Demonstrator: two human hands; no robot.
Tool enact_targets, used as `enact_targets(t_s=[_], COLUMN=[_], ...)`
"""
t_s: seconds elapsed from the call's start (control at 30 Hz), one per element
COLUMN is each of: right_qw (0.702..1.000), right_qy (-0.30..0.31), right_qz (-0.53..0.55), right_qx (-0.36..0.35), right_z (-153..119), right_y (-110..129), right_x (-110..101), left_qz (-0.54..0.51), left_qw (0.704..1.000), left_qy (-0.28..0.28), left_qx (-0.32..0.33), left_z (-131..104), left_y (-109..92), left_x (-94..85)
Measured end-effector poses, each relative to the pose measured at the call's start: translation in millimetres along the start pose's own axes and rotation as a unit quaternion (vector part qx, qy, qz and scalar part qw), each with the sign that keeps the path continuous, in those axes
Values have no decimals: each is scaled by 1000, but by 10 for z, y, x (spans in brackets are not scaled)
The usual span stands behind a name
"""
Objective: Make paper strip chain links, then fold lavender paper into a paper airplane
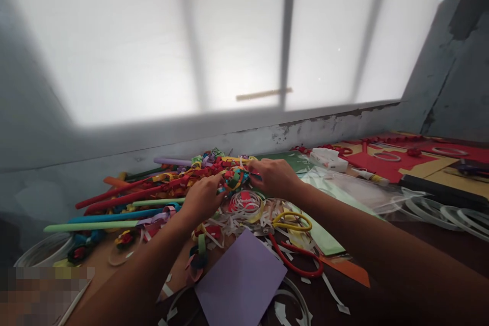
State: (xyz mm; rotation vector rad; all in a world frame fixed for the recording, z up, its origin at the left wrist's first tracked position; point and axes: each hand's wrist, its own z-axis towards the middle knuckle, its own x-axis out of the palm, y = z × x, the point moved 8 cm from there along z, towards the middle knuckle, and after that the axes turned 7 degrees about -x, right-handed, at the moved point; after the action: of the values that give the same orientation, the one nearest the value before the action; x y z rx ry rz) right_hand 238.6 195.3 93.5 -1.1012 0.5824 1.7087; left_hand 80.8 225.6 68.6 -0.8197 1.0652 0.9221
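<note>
Both my hands are over a heap of coloured paper loops and strips. My left hand (203,197) is closed, its fingertips pinching the near side of a multicoloured paper chain (236,178). From the right, my right hand (277,175) is closed at the other side of the same chain, its fingertips partly hidden. Just below the hands lies a coil of thin white strips (244,206). Nearer me are scissors (296,260) with red and yellow handles, among paper scraps, and a purple square sheet of paper (240,282).
Rolled paper sticks (103,225) lie at the left beside paper flowers (125,238). To the right are a pale green sheet (328,237), a white box (329,159), a glue tube (370,177), a black bar (439,191), clear coils (454,216) and red sheets (385,160). A wall stands behind.
</note>
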Motion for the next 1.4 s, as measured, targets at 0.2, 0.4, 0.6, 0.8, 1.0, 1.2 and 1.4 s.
enact_targets(t_s=[0.2, 0.4, 0.6, 0.8, 1.0, 1.2, 1.4], right_qw=[996, 986, 983, 992, 972, 889, 809], right_qy=[-58, -104, -115, -81, -76, -40, -45], right_qz=[1, 1, 19, 77, 204, 426, 556], right_qx=[-66, -133, -141, -57, 89, 163, 184], right_z=[-21, 106, 190, 129, -31, -69, -100], right_y=[16, 37, 1, -267, -412, -159, -110], right_x=[-176, -305, -350, -97, 162, 557, 706], left_qz=[-38, -165, -323, -352, -270, -239, -259], left_qw=[999, 982, 944, 935, 963, 971, 965], left_qy=[-23, -93, -38, 36, 6, -21, -2], left_qx=[-19, -27, 53, 28, -25, -19, -29], left_z=[53, 101, 191, 254, 226, 217, 197], left_y=[166, 299, 0, -129, -122, -230, -270], left_x=[7, -195, -154, 99, 175, 151, 212])
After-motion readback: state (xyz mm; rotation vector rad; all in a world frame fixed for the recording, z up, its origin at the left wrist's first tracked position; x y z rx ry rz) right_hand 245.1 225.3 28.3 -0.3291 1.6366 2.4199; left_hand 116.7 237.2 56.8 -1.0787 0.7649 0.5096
